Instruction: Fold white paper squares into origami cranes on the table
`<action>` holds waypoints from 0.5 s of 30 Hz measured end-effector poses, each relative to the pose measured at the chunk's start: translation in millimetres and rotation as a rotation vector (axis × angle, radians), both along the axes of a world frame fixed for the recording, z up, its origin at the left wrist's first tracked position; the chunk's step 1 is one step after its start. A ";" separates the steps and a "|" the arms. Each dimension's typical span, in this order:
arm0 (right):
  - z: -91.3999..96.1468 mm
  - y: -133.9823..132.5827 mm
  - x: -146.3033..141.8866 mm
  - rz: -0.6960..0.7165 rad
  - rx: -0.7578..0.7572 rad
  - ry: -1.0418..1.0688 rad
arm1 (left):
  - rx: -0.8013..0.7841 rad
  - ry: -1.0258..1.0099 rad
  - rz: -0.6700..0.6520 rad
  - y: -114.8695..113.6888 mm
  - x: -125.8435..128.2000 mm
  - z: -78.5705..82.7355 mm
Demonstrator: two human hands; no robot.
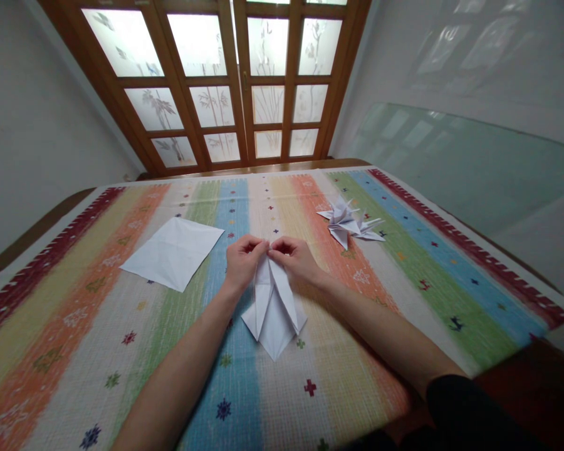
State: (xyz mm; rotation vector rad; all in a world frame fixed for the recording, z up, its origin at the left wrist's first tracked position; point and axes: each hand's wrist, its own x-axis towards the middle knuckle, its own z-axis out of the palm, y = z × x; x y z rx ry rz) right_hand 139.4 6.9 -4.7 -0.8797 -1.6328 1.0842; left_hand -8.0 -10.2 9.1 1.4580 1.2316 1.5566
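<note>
White, pointed, folded paper (pixel 275 316) is tapering forward. The bare left hand (pixel 243 255) and bare right hand (pixel 296 257) are pinching its far tip, fingers (pixel 251 243) curled.

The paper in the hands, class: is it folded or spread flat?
Folded: the paper has long flaps running from the end pinched by the left hand and right hand.
</note>
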 end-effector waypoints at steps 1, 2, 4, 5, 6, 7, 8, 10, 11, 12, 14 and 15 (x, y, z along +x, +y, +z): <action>0.4 -0.5 -0.1 -0.001 0.009 -0.010 | 0.002 0.002 0.001 -0.5 0.4 0.2; 0.9 -0.8 -0.2 -0.001 0.019 -0.018 | 0.002 0.005 -0.002 -1.0 1.0 0.5; 1.9 -0.9 0.2 0.000 0.041 -0.032 | 0.002 0.014 -0.017 -1.8 2.3 1.1; 2.3 -0.7 0.8 0.003 0.053 -0.039 | 0.008 0.019 -0.019 -2.1 2.8 1.4; 2.6 -0.3 1.6 0.008 0.063 -0.047 | 0.016 0.024 -0.017 -2.4 3.3 1.8; 2.8 0.1 2.8 0.017 0.069 -0.058 | 0.024 0.030 -0.011 -2.6 3.6 2.3; 2.9 0.5 4.2 0.033 0.072 -0.070 | 0.028 0.034 -0.001 -2.9 3.6 3.0; 2.7 0.9 7.4 0.091 0.066 -0.100 | 0.035 0.040 0.021 -3.8 3.3 4.9; 2.6 0.7 9.0 0.130 0.063 -0.117 | 0.041 0.044 0.027 -4.4 3.0 5.8; 2.4 0.3 10.2 0.170 0.061 -0.136 | 0.049 0.049 0.030 -5.1 2.8 6.7; 2.2 -1.4 11.5 0.226 0.066 -0.174 | 0.073 0.059 0.033 -6.8 2.9 7.8; 2.1 -2.4 11.4 0.233 0.076 -0.191 | 0.086 0.063 0.035 -7.6 3.3 7.9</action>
